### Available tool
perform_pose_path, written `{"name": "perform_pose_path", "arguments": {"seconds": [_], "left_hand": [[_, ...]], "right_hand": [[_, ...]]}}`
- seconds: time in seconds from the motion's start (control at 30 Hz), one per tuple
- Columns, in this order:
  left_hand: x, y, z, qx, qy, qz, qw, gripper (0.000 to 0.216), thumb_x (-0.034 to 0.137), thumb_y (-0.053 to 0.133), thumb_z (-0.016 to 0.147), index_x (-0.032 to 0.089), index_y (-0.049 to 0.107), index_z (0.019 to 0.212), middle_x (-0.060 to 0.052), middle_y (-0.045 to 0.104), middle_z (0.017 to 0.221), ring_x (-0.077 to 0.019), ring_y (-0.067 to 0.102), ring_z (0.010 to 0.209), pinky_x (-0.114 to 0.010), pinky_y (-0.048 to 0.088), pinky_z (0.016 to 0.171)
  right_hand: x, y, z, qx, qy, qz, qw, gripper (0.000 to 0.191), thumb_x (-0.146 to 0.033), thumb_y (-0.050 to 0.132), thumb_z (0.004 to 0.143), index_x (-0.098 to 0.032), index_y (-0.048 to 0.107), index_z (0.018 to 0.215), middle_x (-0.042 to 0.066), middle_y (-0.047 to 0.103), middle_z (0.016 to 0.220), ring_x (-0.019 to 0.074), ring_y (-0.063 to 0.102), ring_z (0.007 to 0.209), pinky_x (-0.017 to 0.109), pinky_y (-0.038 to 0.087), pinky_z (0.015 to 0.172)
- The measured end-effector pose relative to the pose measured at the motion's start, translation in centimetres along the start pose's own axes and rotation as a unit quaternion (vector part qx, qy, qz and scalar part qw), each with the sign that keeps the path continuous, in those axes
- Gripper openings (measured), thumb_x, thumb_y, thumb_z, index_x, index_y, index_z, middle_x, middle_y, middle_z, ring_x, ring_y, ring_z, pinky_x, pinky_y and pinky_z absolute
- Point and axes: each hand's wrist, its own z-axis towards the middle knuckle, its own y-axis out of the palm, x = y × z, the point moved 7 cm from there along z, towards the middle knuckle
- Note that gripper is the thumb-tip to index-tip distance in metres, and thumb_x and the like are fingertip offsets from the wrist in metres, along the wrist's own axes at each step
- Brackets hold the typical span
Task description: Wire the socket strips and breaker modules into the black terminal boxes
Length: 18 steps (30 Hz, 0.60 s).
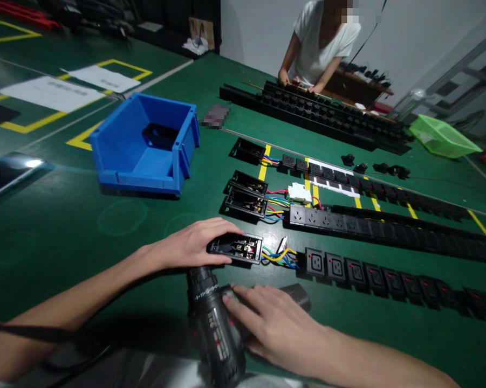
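My left hand [198,243] grips the rear end of a black terminal box [237,248], thumb and fingers along its two sides. Brass screw terminals show inside the box. Blue, green and yellow wires [281,257] run from it to a row of black socket modules [356,272]. Just below, a black cordless drill [216,328] lies on its side with its chuck pointing away from me. My right hand [275,323] is closed over the drill's handle, and the handle's end shows beyond my fingers. Part of the grip is hidden under the palm.
Several more black terminal boxes [246,203] and a socket strip [348,223] lie ahead, with a white breaker [299,192] among the wires. A blue bin [141,178] stands left. Across the table a person [323,43] handles long black rails [307,116]; a green basket [445,137] sits right.
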Motion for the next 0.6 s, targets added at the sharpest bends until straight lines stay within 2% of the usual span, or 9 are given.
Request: {"name": "perform_pose_path", "arguments": {"seconds": [0.07, 0.13, 0.2, 0.27, 0.4, 0.5, 0.6], "left_hand": [[-0.2, -0.1, -0.1, -0.001, -0.010, 0.005, 1.000, 0.054, 0.041, 0.067, 0.087, 0.023, 0.050, 0.135, -0.009, 0.059, 0.129, -0.0234, 0.057, 0.118, -0.037, 0.046, 0.101], [-0.4, -0.3, -0.3, 0.001, -0.018, 0.015, 1.000, 0.059, 0.042, 0.069, 0.085, 0.024, 0.049, 0.137, -0.009, 0.058, 0.131, -0.0241, 0.057, 0.118, -0.037, 0.046, 0.101], [-0.7, -0.7, -0.5, 0.004, -0.025, 0.035, 0.999, 0.063, 0.045, 0.070, 0.083, 0.024, 0.048, 0.138, -0.009, 0.058, 0.132, -0.0245, 0.056, 0.118, -0.037, 0.046, 0.100], [-1.0, -1.2, -0.7, 0.005, -0.035, 0.066, 0.997, 0.064, 0.050, 0.071, 0.081, 0.024, 0.050, 0.136, -0.009, 0.058, 0.129, -0.0251, 0.056, 0.116, -0.037, 0.047, 0.097], [-1.6, -1.6, -0.9, -0.010, -0.053, 0.121, 0.991, 0.061, 0.058, 0.070, 0.078, 0.023, 0.058, 0.126, -0.008, 0.062, 0.116, -0.0254, 0.057, 0.107, -0.037, 0.048, 0.091], [-1.8, -1.5, -0.9, -0.015, -0.066, 0.126, 0.990, 0.059, 0.060, 0.070, 0.077, 0.022, 0.061, 0.123, -0.006, 0.064, 0.108, -0.0242, 0.059, 0.100, -0.035, 0.047, 0.087], [-1.8, -1.3, -0.9, -0.012, -0.063, 0.108, 0.992, 0.058, 0.059, 0.069, 0.079, 0.022, 0.062, 0.123, -0.006, 0.065, 0.107, -0.0236, 0.060, 0.100, -0.034, 0.047, 0.086]], "right_hand": [[0.7, -1.3, -0.8, 0.021, -0.028, 0.030, 0.999, 0.060, -0.042, 0.058, 0.093, -0.015, 0.041, 0.143, 0.015, 0.049, 0.142, 0.0260, 0.057, 0.114, 0.042, 0.051, 0.093], [2.5, -3.5, -1.8, 0.085, -0.035, 0.060, 0.994, 0.045, -0.035, 0.055, 0.096, -0.017, 0.049, 0.137, 0.012, 0.057, 0.133, 0.0208, 0.057, 0.113, 0.038, 0.050, 0.095], [5.4, -5.7, -3.0, 0.164, 0.006, 0.070, 0.984, 0.036, -0.021, 0.054, 0.096, -0.019, 0.053, 0.132, 0.010, 0.061, 0.125, 0.0177, 0.058, 0.112, 0.034, 0.049, 0.094], [8.4, -7.0, -3.9, 0.205, 0.063, 0.069, 0.974, 0.033, -0.018, 0.057, 0.094, -0.020, 0.056, 0.127, 0.010, 0.061, 0.121, 0.0180, 0.058, 0.110, 0.035, 0.049, 0.094], [11.9, -6.6, -4.7, 0.194, 0.121, 0.074, 0.971, 0.017, -0.026, 0.063, 0.091, -0.018, 0.060, 0.105, 0.009, 0.062, 0.105, 0.0181, 0.058, 0.096, 0.032, 0.050, 0.083], [12.2, -5.2, -4.6, 0.166, 0.123, 0.028, 0.978, 0.012, -0.029, 0.063, 0.091, -0.017, 0.062, 0.092, 0.007, 0.061, 0.091, 0.0172, 0.056, 0.084, 0.030, 0.045, 0.073], [11.9, -4.0, -4.4, 0.157, 0.108, -0.020, 0.982, 0.010, -0.026, 0.060, 0.092, -0.017, 0.065, 0.091, 0.005, 0.061, 0.084, 0.0156, 0.054, 0.077, 0.030, 0.038, 0.070]]}}
